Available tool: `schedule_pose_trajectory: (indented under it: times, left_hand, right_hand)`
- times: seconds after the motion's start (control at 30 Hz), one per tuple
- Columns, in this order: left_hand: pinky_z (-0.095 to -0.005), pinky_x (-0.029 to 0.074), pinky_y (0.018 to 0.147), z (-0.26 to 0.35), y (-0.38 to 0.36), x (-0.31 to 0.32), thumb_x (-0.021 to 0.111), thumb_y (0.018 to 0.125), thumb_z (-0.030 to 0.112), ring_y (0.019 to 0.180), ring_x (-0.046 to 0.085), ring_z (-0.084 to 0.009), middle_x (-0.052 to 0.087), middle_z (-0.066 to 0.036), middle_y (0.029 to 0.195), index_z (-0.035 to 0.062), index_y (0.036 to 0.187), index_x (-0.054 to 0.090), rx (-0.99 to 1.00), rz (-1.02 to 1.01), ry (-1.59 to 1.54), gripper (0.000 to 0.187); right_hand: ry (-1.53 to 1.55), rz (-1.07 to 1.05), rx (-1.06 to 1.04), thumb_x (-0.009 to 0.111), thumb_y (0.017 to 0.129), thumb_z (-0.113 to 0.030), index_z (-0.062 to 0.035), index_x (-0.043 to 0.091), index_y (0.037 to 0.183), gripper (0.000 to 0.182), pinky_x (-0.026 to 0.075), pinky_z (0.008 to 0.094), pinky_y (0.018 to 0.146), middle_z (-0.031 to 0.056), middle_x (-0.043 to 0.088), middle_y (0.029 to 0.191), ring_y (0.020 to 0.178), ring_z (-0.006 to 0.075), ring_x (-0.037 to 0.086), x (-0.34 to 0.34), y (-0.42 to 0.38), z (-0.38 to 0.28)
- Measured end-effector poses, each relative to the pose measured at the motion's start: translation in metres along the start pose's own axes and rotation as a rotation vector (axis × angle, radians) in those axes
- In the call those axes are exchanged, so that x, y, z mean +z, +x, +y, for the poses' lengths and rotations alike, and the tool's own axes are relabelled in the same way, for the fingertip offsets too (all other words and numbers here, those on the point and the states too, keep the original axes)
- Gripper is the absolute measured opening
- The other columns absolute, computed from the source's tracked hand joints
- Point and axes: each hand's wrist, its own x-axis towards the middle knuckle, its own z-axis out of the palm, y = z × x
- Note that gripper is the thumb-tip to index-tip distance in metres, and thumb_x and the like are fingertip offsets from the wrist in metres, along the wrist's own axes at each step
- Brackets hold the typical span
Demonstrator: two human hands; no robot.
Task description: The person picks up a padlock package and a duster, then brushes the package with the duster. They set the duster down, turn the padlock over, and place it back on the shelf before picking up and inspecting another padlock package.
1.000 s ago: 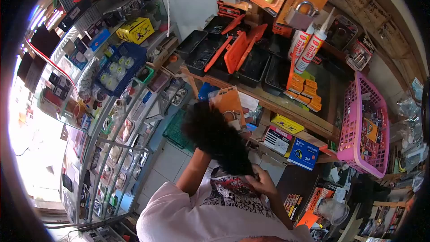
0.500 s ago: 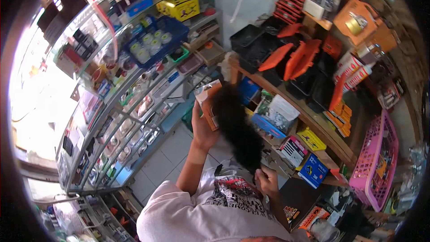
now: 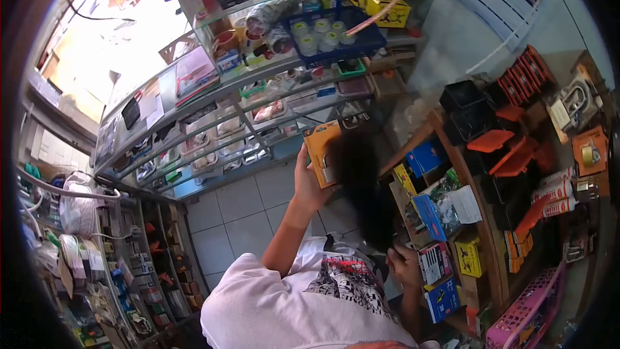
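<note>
My left hand [image 3: 307, 184] is closed around the edge of an orange padlock package [image 3: 323, 155], held upright in front of me with a curved shackle shape on its face. Low on the right, my right hand [image 3: 403, 266] grips the handle end of a fluffy black feather duster [image 3: 361, 184]. Motion smears the duster. Its dark head rises beside the package and overlaps the package's right edge in this view.
A glass display counter [image 3: 258, 94] runs across the back, with a blue basket [image 3: 339, 58] of lidded jars on it. To the right, a wooden shelf [image 3: 475, 203] holds black and orange bins and boxes. A pink basket [image 3: 526, 310] stands lower right; stocked shelves [image 3: 145, 265] fill the left.
My view has turned left, so the counter and shelves sit farther right in the picture. Both hands keep hold of the package and the duster, and the package's face is more visible.
</note>
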Motion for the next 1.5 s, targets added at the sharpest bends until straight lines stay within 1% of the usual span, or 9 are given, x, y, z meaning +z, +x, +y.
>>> schedule_pose_trajectory:
  times: [0.2,0.3,0.33,0.7,0.87,0.97,1.17,1.33,1.5]
  left_hand:
    - [-0.0511,0.049,0.101,0.012,-0.008,0.004,0.039,0.096,0.066,0.120,0.060,-0.0310,0.060,-0.017,0.132,0.0064,0.142,0.049,0.071,0.042,-0.172,0.076]
    - [-0.0512,0.048,0.102,0.012,0.003,-0.044,0.039,0.096,0.065,0.121,0.059,-0.0326,0.058,-0.019,0.135,0.0052,0.142,0.049,-0.022,-0.424,-0.376,0.076]
    - [-0.0495,0.049,0.102,0.010,-0.003,-0.007,0.038,0.097,0.065,0.119,0.060,-0.0304,0.060,-0.015,0.133,0.0054,0.141,0.050,0.132,0.092,-0.092,0.075]
    - [-0.0667,0.043,0.101,0.005,-0.005,-0.012,0.036,0.098,0.065,0.129,0.051,-0.0409,0.050,-0.023,0.142,0.0094,0.146,0.045,0.160,0.050,-0.246,0.074]
    - [-0.0483,0.048,0.104,0.015,-0.025,0.006,0.036,0.096,0.067,0.126,0.056,-0.0338,0.056,-0.019,0.138,0.0065,0.144,0.047,0.141,-0.187,-0.147,0.078]
    - [-0.0633,0.045,0.100,0.009,-0.005,-0.066,0.036,0.096,0.067,0.127,0.052,-0.0420,0.050,-0.024,0.142,0.0093,0.146,0.044,0.047,-0.284,-0.528,0.077]
    - [-0.0685,0.039,0.104,0.005,-0.006,-0.027,0.036,0.096,0.067,0.132,0.045,-0.0475,0.044,-0.025,0.147,0.0080,0.149,0.038,0.199,0.104,-0.125,0.080]
    - [-0.0463,0.045,0.107,0.000,-0.003,-0.002,0.034,0.093,0.075,0.124,0.057,-0.0278,0.058,-0.014,0.135,0.0077,0.140,0.051,0.043,-0.308,-0.167,0.084]
    - [-0.0447,0.044,0.107,-0.017,0.014,-0.003,0.034,0.091,0.077,0.124,0.057,-0.0289,0.060,-0.013,0.134,0.0059,0.142,0.050,0.042,0.092,-0.033,0.089]
  right_hand:
    - [0.049,0.002,0.052,0.062,0.097,-0.014,0.0005,0.063,0.087,0.018,0.038,0.0245,0.049,-0.0001,0.058,0.064,0.053,0.0069,0.049,0.002,0.002,0.002]
    - [0.018,-0.041,0.068,0.063,0.097,-0.014,0.0016,0.068,0.099,0.017,0.038,0.0246,0.048,0.0005,0.059,0.066,0.054,0.0067,0.050,0.001,-0.005,0.029]
    - [0.011,-0.042,0.048,0.063,0.097,-0.014,0.0016,0.069,0.101,0.017,0.038,0.0246,0.048,0.0006,0.060,0.066,0.054,0.0066,0.050,-0.001,-0.008,0.033]
    - [0.024,-0.142,0.083,0.065,0.094,-0.013,0.0026,0.065,0.087,0.017,0.041,0.0275,0.057,0.0003,0.060,0.068,0.062,0.0087,0.053,-0.003,0.004,0.018]
    - [0.063,-0.147,0.027,0.066,0.093,-0.013,0.0023,0.065,0.086,0.017,0.039,0.0276,0.054,0.0013,0.059,0.066,0.059,0.0083,0.051,0.003,0.014,0.032]
    - [0.165,-0.168,0.156,0.065,0.093,-0.012,0.0025,0.066,0.087,0.016,0.039,0.0276,0.053,0.0010,0.059,0.065,0.058,0.0080,0.050,0.007,0.015,0.034]
    - [0.060,-0.063,0.097,0.062,0.095,-0.010,0.0024,0.065,0.086,0.016,0.037,0.0263,0.051,-0.0001,0.058,0.064,0.058,0.0055,0.048,0.017,0.019,0.012]
    - [0.129,-0.107,0.080,0.061,0.098,-0.013,-0.0012,0.063,0.086,0.017,0.036,0.0251,0.049,0.0002,0.056,0.065,0.055,0.0066,0.048,0.015,0.022,0.020]
    - [0.238,-0.007,0.100,0.059,0.099,-0.013,-0.0023,0.061,0.083,0.020,0.034,0.0240,0.048,-0.0004,0.055,0.065,0.054,0.0058,0.046,0.015,0.009,0.018]
